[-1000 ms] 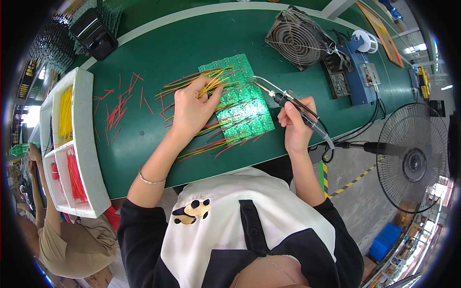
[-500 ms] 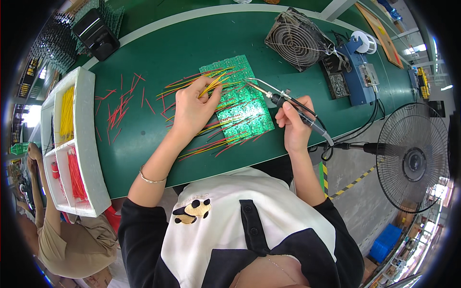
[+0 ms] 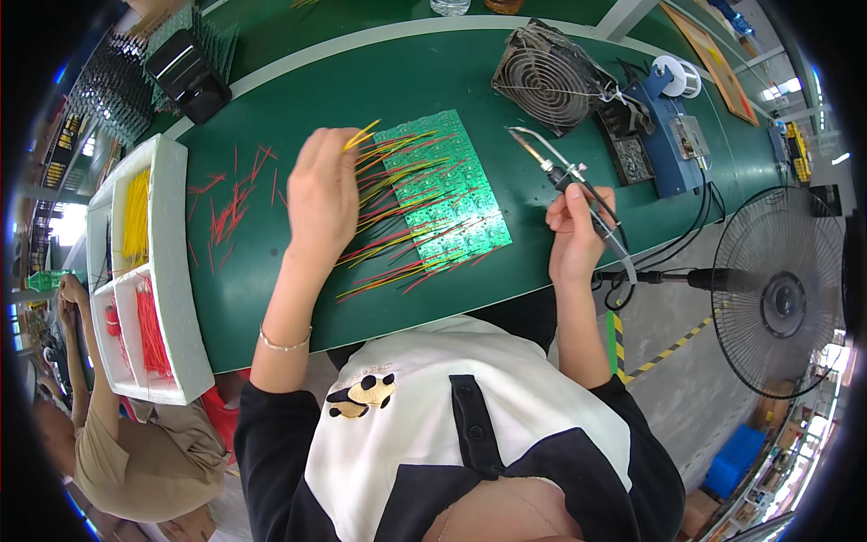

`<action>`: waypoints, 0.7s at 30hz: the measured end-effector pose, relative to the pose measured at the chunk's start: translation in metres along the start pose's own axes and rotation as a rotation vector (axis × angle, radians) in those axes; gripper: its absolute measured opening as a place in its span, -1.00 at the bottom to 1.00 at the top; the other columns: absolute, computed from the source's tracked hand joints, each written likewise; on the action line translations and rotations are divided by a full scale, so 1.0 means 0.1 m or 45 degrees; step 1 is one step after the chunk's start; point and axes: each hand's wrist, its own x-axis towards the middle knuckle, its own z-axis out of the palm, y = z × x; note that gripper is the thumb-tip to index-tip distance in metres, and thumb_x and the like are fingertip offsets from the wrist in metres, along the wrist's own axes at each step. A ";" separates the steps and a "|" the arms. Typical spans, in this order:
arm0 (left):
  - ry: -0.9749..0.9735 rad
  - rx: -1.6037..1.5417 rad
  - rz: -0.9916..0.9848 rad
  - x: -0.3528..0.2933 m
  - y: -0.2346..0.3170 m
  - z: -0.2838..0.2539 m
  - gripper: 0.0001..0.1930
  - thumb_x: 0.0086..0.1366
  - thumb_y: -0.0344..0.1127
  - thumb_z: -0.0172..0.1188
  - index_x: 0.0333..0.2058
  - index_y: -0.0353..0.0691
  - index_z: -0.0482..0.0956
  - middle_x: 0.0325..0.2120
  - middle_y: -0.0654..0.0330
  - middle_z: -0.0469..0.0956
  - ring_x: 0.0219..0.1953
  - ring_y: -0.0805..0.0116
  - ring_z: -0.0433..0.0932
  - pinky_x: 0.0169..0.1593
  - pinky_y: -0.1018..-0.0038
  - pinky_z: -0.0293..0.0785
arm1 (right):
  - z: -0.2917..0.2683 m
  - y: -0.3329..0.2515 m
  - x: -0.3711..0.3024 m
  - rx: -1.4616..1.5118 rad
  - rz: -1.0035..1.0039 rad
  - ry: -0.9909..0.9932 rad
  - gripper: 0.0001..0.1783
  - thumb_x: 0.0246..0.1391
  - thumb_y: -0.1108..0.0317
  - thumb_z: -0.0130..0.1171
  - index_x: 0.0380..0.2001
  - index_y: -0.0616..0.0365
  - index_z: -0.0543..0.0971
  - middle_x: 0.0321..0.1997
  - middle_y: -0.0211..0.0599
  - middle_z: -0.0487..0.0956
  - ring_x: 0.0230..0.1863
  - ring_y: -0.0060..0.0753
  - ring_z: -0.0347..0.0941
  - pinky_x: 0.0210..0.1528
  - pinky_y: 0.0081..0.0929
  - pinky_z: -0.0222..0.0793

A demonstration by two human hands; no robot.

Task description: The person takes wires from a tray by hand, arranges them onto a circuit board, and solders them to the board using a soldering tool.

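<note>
My left hand (image 3: pixel 322 194) is closed on a few yellow wires (image 3: pixel 362 135), their ends poking out past the fingertips. It hovers at the left edge of a green circuit board panel (image 3: pixel 465 194). Rows of red, yellow and black wires (image 3: pixel 397 239) lie across that panel and stick out to its left. My right hand (image 3: pixel 578 230) grips a soldering iron (image 3: pixel 578 188) with a thin curved metal tube fixed alongside it. The iron's tip points up and left, clear of the panel on its right side.
Loose red wires (image 3: pixel 233 210) lie scattered on the green table. At left a white foam box (image 3: pixel 185 298) holds yellow and red wires in compartments. A square fan (image 3: pixel 551 81) and a blue soldering station (image 3: pixel 664 135) stand far right. A co-worker (image 3: pixel 149 443) sits at left.
My left hand has moved left, away from the panel's middle, with the yellow wires in it. My right hand has drawn the soldering iron off to the right, away from the board.
</note>
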 end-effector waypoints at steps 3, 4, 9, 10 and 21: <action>-0.190 -0.092 -0.063 -0.04 0.31 -0.19 -0.92 0.22 -0.45 -0.01 -0.35 -0.32 0.44 -0.53 0.06 0.48 -0.54 0.17 0.49 -0.48 0.41 0.37 | -0.13 -0.07 0.13 -0.216 -0.207 0.071 -0.80 0.06 0.40 0.14 -0.41 0.19 0.31 -0.62 -0.25 0.46 -0.67 -0.60 0.30 -0.58 -0.68 0.22; -0.293 -0.119 0.015 -0.12 0.39 -0.20 -0.92 0.15 -0.45 0.07 -0.38 -0.29 0.41 -0.53 0.08 0.47 -0.55 0.12 0.48 -0.55 0.34 0.36 | -0.18 -0.09 0.18 -0.269 -0.263 0.076 -0.77 0.06 0.38 0.15 -0.41 0.21 0.30 -0.60 -0.23 0.49 -0.66 -0.62 0.33 -0.59 -0.70 0.24; -0.650 0.081 0.226 -0.50 0.63 -0.06 -0.69 0.03 -0.20 0.30 -0.40 -0.25 0.38 -0.60 0.21 0.48 -0.61 0.25 0.48 -0.59 0.43 0.34 | -0.19 -0.14 0.31 -0.370 -0.360 0.050 -0.76 0.03 0.40 0.18 -0.41 0.21 0.30 -0.59 -0.25 0.50 -0.66 -0.63 0.35 -0.58 -0.71 0.25; -0.652 0.083 0.234 -0.51 0.59 -0.02 -0.69 0.03 -0.20 0.30 -0.40 -0.25 0.38 -0.60 0.21 0.48 -0.61 0.25 0.48 -0.59 0.43 0.34 | -0.20 -0.13 0.32 -0.376 -0.374 0.036 -0.76 0.02 0.41 0.19 -0.41 0.20 0.30 -0.58 -0.25 0.50 -0.66 -0.64 0.36 -0.58 -0.71 0.26; -0.528 -0.271 -0.013 -0.28 0.43 -0.10 -0.78 0.18 -0.39 0.12 -0.28 -0.31 0.27 -0.59 0.07 0.45 -0.61 0.10 0.46 -0.55 0.35 0.36 | -0.18 -0.08 0.29 -0.294 -0.311 -0.014 -0.78 0.05 0.40 0.15 -0.43 0.20 0.31 -0.60 -0.24 0.48 -0.66 -0.59 0.33 -0.55 -0.68 0.24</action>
